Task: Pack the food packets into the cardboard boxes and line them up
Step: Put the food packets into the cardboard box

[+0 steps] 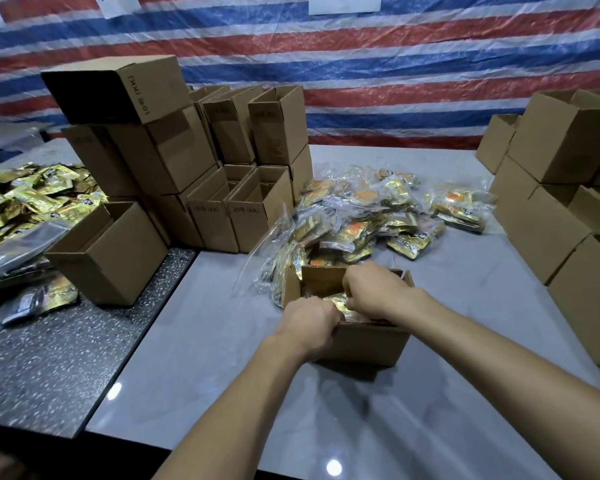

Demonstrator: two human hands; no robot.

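Note:
An open cardboard box (364, 344) stands on the grey table in front of me, with gold food packets (336, 301) inside it. My left hand (307, 323) grips the box's near-left rim, fingers curled over the edge. My right hand (374, 289) reaches down into the box with its fingers curled among the packets; the fingertips are hidden. A heap of bagged gold and orange packets (368, 209) lies just behind the box. One clear bag of packets (284, 261) leans against the box's left wall.
Stacked open cardboard boxes (201, 161) fill the back left, with one separate box (108, 251) on the speckled counter. More boxes (565, 202) are piled along the right edge. Loose gold packets (32, 199) cover the far left. A striped tarp (395, 64) hangs behind.

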